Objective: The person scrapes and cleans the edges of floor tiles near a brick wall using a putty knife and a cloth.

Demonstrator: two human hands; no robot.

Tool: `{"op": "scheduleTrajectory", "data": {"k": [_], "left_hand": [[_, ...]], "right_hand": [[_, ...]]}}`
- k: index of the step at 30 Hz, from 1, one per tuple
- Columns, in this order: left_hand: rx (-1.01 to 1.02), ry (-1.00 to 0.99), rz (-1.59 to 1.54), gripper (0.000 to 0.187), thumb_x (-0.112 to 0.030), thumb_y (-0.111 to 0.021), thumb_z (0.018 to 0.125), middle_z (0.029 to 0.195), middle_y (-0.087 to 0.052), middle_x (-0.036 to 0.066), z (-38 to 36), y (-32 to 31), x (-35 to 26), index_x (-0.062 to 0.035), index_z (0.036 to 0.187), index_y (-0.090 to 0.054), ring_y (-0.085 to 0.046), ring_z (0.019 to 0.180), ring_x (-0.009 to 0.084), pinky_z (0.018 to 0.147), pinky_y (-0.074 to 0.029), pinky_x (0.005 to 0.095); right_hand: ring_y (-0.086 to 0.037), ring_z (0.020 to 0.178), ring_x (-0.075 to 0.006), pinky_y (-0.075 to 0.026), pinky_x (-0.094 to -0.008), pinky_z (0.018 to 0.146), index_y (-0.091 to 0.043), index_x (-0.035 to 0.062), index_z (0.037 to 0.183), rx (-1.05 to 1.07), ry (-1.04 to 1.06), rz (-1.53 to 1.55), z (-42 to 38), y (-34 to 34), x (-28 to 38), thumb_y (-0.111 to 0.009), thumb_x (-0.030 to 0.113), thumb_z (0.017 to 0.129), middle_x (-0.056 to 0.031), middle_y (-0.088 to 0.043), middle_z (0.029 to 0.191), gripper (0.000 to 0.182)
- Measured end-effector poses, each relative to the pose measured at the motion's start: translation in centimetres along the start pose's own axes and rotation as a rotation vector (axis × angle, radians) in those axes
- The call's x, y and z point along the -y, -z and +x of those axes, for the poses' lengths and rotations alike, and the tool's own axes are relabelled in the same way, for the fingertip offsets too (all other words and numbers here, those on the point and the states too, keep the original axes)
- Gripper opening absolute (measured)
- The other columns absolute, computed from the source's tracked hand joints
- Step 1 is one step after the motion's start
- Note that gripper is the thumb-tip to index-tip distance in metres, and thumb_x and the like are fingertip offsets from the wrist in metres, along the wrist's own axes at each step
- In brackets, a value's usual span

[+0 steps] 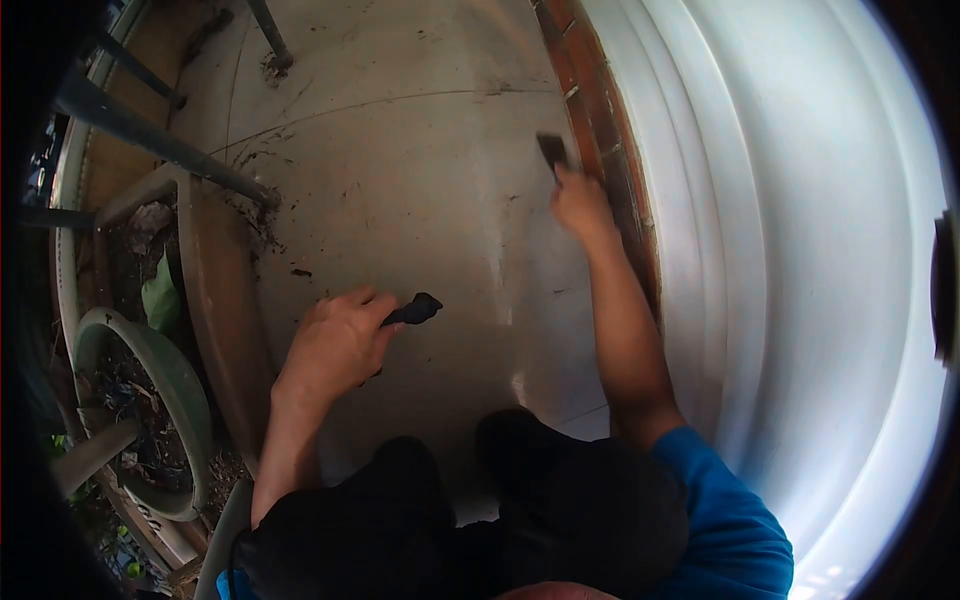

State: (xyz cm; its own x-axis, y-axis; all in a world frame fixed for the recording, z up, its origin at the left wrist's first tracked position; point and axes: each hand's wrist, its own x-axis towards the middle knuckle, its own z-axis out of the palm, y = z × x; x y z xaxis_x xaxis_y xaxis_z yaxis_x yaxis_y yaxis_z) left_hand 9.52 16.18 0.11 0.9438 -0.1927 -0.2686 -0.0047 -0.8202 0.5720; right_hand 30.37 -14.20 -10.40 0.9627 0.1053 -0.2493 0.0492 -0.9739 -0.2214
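My left hand [338, 340] hangs over the tiled floor with its fingers closed around a small black object [415, 308]. The object's tapered end sticks out to the right past my thumb; the rest is hidden in my palm, and I cannot tell its kind. Reaching farther forward, my right hand [581, 205] grips a scraper [551, 149] with a flat dark blade. The blade points away from me, close over the floor beside the brick edging [597, 105]. Dirt flecks and dark crumbs mark the pale tiles [430, 190].
White stepped moulding [740, 250] runs along the right. On the left stand a soil-filled planter [220, 265], a round green pot [190, 385] and a green leaf [159, 295]. Metal legs [170, 145] meet the floor at upper left. My dark-clad knees [590, 490] are below.
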Motion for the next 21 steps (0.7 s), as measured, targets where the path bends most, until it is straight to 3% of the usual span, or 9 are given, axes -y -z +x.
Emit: {"op": "scheduleTrajectory", "data": {"k": [3, 7, 9, 12, 16, 21], "left_hand": [[-0.023, 0.020, -0.020, 0.014, -0.016, -0.070, 0.085, 0.089, -0.064, 0.014, -0.1, 0.0, 0.1, -0.0084, 0.096, -0.067, -0.064, 0.084, 0.0395, 0.074, -0.052, 0.0491], [-0.054, 0.003, -0.022, 0.013, -0.016, -0.070, 0.085, 0.088, -0.064, 0.013, -0.3, -0.1, 0.3, -0.0089, 0.096, -0.067, -0.064, 0.082, 0.0396, 0.073, -0.052, 0.0488], [-0.061, 0.014, -0.011, 0.012, -0.015, -0.070, 0.085, 0.088, -0.064, 0.013, -0.3, 0.1, 0.4, -0.0087, 0.095, -0.067, -0.064, 0.082, 0.0394, 0.072, -0.052, 0.0487], [-0.061, 0.002, -0.017, 0.012, -0.015, -0.070, 0.085, 0.087, -0.063, 0.013, -0.3, 0.2, 0.2, -0.0086, 0.095, -0.067, -0.064, 0.081, 0.0388, 0.072, -0.052, 0.0482], [-0.020, 0.001, -0.011, 0.013, -0.014, -0.070, 0.084, 0.087, -0.063, 0.013, 0.0, -0.1, -0.2, -0.0080, 0.095, -0.067, -0.064, 0.081, 0.0383, 0.072, -0.051, 0.0483], [-0.028, 0.015, -0.035, 0.012, -0.014, -0.070, 0.084, 0.087, -0.063, 0.012, 0.0, -0.1, -0.1, -0.0078, 0.093, -0.066, -0.064, 0.081, 0.0385, 0.071, -0.051, 0.0488]], "right_hand": [[-0.057, 0.118, -0.0414, -0.047, -0.0475, 0.101, -0.060, 0.0097, 0.130, -0.058, -0.020, 0.043, 7.7, 0.9, 1.2, -0.050, 0.017, 0.089, -0.0246, -0.060, 0.126, 0.042], [-0.057, 0.119, -0.0405, -0.047, -0.0469, 0.101, -0.059, 0.0094, 0.131, -0.012, 0.055, 0.008, 8.5, 1.8, 0.0, -0.050, 0.017, 0.089, -0.0239, -0.061, 0.125, 0.044], [-0.058, 0.117, -0.0410, -0.047, -0.0474, 0.101, -0.058, 0.0097, 0.134, -0.042, 0.095, 0.041, 4.7, 0.6, -2.4, -0.050, 0.018, 0.090, -0.0240, -0.062, 0.123, 0.045], [-0.060, 0.110, -0.0430, -0.048, -0.0493, 0.098, -0.057, 0.0113, 0.135, 0.017, -0.003, 0.003, -4.5, 1.4, -2.4, -0.053, 0.016, 0.090, -0.0245, -0.064, 0.117, 0.045], [-0.061, 0.107, -0.0441, -0.049, -0.0503, 0.096, -0.057, 0.0126, 0.135, -0.022, -0.091, 0.065, -7.1, 0.8, -2.9, -0.056, 0.016, 0.089, -0.0250, -0.065, 0.114, 0.046], [-0.060, 0.113, -0.0419, -0.047, -0.0477, 0.100, -0.058, 0.0125, 0.135, -0.068, 0.016, 0.066, 2.2, 0.7, -2.4, -0.055, 0.018, 0.089, -0.0247, -0.063, 0.120, 0.047]]}}
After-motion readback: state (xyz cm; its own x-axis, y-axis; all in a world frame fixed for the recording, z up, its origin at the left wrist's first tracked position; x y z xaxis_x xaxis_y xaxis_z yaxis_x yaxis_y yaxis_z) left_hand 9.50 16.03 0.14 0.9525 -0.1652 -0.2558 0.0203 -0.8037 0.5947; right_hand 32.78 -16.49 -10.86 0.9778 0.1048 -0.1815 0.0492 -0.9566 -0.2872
